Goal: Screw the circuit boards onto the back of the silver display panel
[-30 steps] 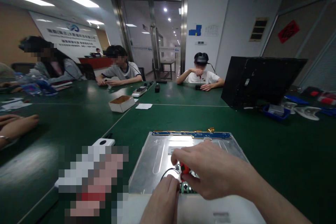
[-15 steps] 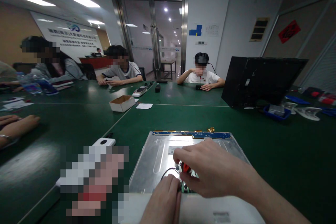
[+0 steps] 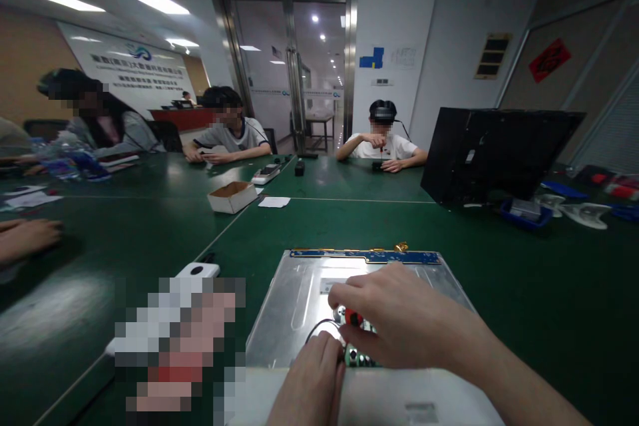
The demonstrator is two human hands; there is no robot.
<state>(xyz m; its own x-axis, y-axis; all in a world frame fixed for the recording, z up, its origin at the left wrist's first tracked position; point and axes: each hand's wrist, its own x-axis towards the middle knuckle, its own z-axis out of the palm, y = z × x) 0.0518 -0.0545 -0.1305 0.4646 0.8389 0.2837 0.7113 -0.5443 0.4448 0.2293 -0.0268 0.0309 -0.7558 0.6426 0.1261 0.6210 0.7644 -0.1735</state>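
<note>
A flat silvery metal panel (image 3: 279,319) lies before me, with a long blue circuit strip (image 3: 404,257) along its far edge. On its near part sits a green circuit board (image 3: 367,358), partly covered by my hands. My right hand (image 3: 399,323) is closed around what looks like a screwdriver (image 3: 353,317), of which only the red-and-black handle end shows. The tip is hidden. My left hand (image 3: 319,366) rests at the board's left edge, fingers bunched together, beside a thin black wire (image 3: 314,327); whatever lies under its fingertips is hidden.
A white device (image 3: 197,271), partly blurred out, lies to the left. Farther off stand a small open box (image 3: 232,198) and a black monitor (image 3: 499,153) with a blue tray (image 3: 526,213) beside it. Several people sit around the green table (image 3: 349,223).
My right hand has turned slightly at the fingers, and the red handle end shows a little differently. My left hand stays put. A hand at the far left edge has shifted left.
</note>
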